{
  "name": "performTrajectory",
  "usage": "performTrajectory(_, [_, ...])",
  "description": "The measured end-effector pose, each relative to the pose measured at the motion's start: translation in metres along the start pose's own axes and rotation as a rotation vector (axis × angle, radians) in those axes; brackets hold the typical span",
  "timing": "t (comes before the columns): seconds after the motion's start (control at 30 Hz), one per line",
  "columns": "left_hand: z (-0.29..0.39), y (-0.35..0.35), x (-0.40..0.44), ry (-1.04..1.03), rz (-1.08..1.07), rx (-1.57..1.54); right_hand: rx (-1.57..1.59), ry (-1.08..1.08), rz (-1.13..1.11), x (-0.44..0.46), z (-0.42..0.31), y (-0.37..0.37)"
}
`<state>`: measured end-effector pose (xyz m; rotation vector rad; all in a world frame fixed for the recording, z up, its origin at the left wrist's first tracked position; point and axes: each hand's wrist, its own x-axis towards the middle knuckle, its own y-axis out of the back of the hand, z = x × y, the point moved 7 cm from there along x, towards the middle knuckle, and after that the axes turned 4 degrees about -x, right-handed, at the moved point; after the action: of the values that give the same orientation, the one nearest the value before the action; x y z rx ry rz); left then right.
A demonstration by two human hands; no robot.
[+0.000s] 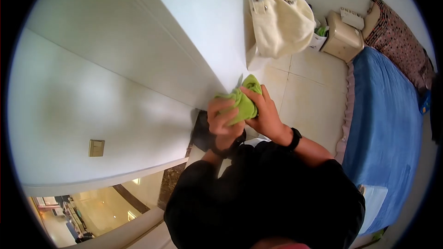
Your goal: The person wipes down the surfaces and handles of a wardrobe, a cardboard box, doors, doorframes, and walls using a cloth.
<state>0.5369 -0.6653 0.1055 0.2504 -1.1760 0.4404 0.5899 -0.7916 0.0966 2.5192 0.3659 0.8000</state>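
- The green cloth is near the middle of the frame, bunched up between the two hands, in front of the pale wall edge.
- The left hand, left of the cloth, has its fingers curled over the cloth's left side; they are slightly blurred.
- The right hand, on the cloth's right side, grips it with the thumb laid across the front; the other fingers are mostly hidden.
- A black band circles the right wrist, and black sleeves fill the lower middle of the frame.
- A cream bag hangs at the upper middle, above and to the right of the cloth.
- A beige cabinet is at the upper right, beside a bed with a blue cover along the right side; a patterned pillow is at the upper right.
- A wall switch is at the left of the frame.
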Motion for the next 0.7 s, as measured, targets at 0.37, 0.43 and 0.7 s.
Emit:
performTrajectory(0.37, [-0.005,0.011,-0.001,0.159,-0.149,-0.078,-0.109,-0.033,0.163,-0.011,-0.012,-0.001])
performTrajectory(0.43, [-0.008,0.010,-0.005,0.210,-0.209,-0.143,-0.128,-0.032,0.193,-0.014,-0.016,0.002])
performTrajectory(0.7, [-0.026,0.016,-0.021,0.440,-0.321,-0.200,-0.148,-0.184,0.265,-0.032,0.002,-0.025])
